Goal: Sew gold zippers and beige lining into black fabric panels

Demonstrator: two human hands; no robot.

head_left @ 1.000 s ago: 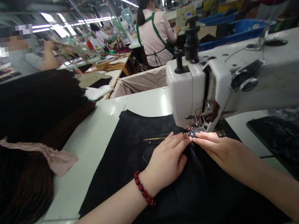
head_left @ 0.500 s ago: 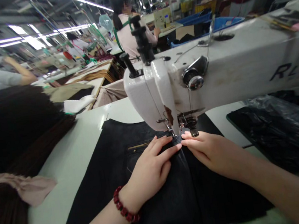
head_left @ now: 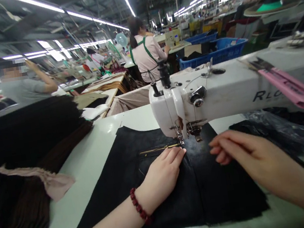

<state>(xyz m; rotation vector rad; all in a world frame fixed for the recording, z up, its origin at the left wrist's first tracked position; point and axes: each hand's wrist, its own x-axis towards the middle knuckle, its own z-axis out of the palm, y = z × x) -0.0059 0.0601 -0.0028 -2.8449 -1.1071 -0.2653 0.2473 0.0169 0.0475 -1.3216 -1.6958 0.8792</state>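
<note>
A black leather-like panel [head_left: 179, 201] lies flat under the presser foot [head_left: 182, 140] of a white sewing machine [head_left: 223, 95]. A brass zipper [head_left: 157, 149] is set into it, left of the needle. My left hand [head_left: 163, 173], a dark red bead bracelet [head_left: 139, 207] on its wrist, rests flat on the panel. Its fingers reach just below the presser foot and zipper end. My right hand [head_left: 240, 154] is raised over the panel's right side, apart from the needle. Its fingers are curled together, slightly blurred, and no object shows in them.
Pink-handled thread snips [head_left: 290, 83] lie on the machine arm. A tall stack of dark cut pieces [head_left: 25, 148] stands at left, with a beige fabric strip [head_left: 53, 182] on it. Plastic-wrapped dark material [head_left: 280, 129] is at right. Co-workers and a blue crate [head_left: 230, 49] are beyond.
My right hand has lifted off the panel beside the needle and moved right, its fingers curling. My left hand stays on the panel. The view has tilted upward, showing more of the snips.
</note>
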